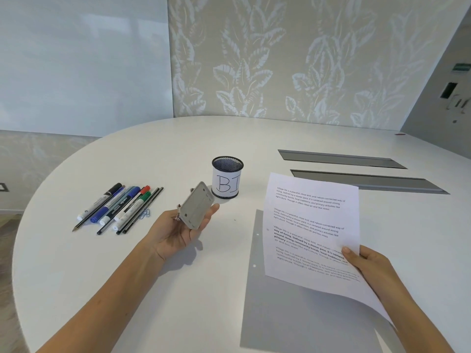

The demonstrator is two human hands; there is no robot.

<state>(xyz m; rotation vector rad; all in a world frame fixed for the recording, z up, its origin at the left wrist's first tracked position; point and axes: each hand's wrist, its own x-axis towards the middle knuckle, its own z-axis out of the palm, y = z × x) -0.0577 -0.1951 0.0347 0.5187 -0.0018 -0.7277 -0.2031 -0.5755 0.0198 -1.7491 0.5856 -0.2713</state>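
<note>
Above table [178, 149]: one punch [196, 206], one sheet [311, 225]

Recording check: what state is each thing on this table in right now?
Hole punch: off the table, underside toward the camera, held by the left grip.
Printed sheet: raised and curved, pinched at its edge by the right grip.
Grey punched sheet: flat on the table, partly under the printed sheet.
Mesh pen cup: upright, looks empty.
Markers: capped, lying side by side.
Table hatches: shut.
</note>
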